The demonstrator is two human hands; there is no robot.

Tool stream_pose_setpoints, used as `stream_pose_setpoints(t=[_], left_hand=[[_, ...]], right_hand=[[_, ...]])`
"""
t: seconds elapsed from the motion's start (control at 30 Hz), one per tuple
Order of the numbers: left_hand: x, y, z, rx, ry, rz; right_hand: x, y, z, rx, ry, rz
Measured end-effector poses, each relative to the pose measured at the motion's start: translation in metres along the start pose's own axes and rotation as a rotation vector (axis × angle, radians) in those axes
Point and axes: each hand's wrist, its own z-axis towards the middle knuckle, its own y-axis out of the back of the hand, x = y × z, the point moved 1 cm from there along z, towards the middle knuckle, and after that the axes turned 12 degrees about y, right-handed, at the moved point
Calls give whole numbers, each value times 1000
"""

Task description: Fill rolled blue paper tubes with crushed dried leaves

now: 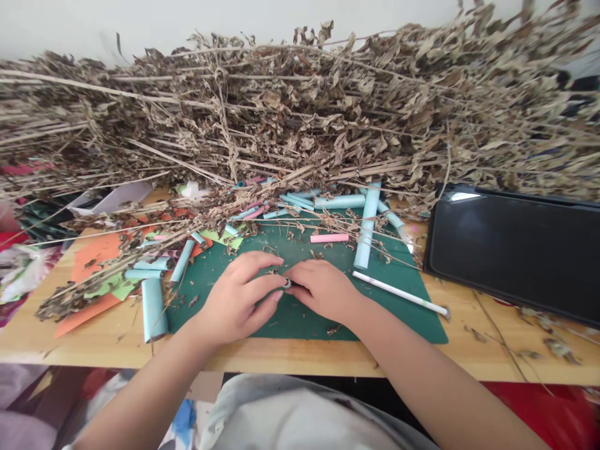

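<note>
Over the green cutting mat (300, 322), my two hands meet at a small roll (287, 284). Only its round end shows, pale at the rim and dark inside. My left hand (241, 297) touches it with index fingertip and thumb, its other fingers curved and spread a little. Fingers bent and pressed together, my right hand (323, 289) grips it from the other side. My hands hide most of the roll. Crumbs of dry leaf lie on the mat around them. Beyond my right hand lies a pink paper tube (329, 238).
Dried leafy stalks (300, 112) are heaped along the back. Blue paper tubes (368, 225) lie behind my hands, others (154, 309) at left near orange paper (96, 253). A white stick (400, 292) and a black tablet (513, 250) lie at right on the wooden table (103, 350).
</note>
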Motion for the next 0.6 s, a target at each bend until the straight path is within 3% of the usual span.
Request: stream_pose_setpoints(t=[0.2, 0.4, 0.6], left_hand=[[-2, 1, 0, -5, -36, 40], [-15, 12, 7, 173, -9, 261], [-24, 19, 10, 131, -14, 392]], right_hand=[[0, 1, 0, 11, 7, -19], [1, 1, 0, 17, -5, -7], [2, 2, 1, 34, -5, -23]])
